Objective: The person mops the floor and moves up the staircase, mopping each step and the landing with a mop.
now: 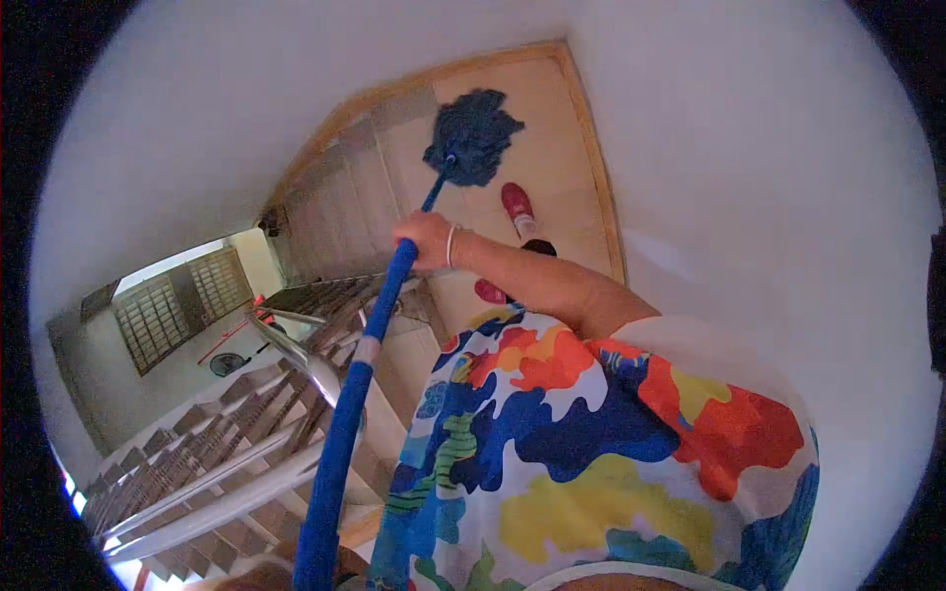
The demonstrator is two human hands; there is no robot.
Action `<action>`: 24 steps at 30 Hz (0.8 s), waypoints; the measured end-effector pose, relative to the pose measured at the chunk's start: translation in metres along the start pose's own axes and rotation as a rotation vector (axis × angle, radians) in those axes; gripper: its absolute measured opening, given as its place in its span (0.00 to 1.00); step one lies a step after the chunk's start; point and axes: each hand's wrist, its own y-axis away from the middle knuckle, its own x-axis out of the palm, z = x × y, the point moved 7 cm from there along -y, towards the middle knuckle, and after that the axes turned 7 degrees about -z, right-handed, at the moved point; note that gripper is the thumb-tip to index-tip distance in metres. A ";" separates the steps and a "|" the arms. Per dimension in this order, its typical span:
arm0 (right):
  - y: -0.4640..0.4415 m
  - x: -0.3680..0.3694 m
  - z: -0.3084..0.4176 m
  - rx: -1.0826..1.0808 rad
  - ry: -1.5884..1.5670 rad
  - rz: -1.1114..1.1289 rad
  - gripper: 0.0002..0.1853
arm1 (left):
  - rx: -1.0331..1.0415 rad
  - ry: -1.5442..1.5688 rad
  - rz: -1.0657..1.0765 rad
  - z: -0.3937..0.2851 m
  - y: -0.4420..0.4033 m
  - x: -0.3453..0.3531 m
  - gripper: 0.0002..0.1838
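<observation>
A mop with a blue handle [345, 424] slants from the bottom edge up to a dark, stringy mop head [475, 136] spread on the tiled floor. My right hand [426, 240], with a white band at its wrist, is closed around the handle's lower part. At the bottom edge, my left hand [264, 575] is largely cut off. Its skin shows on both sides of the upper handle, against it, though the fingers are mostly hidden.
Pale tiles [537, 94] end at a wooden-coloured skirting and white walls. My red shoe [516, 201] stands near the mop head. Steps [335, 197] adjoin the landing. To the left, a metal railing [227, 507] borders more stairs, with a black fan [228, 364] beyond.
</observation>
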 end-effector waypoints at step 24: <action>0.021 0.021 0.068 -0.084 0.155 0.588 0.10 | -0.078 -0.316 -0.760 -0.081 0.135 -0.118 0.21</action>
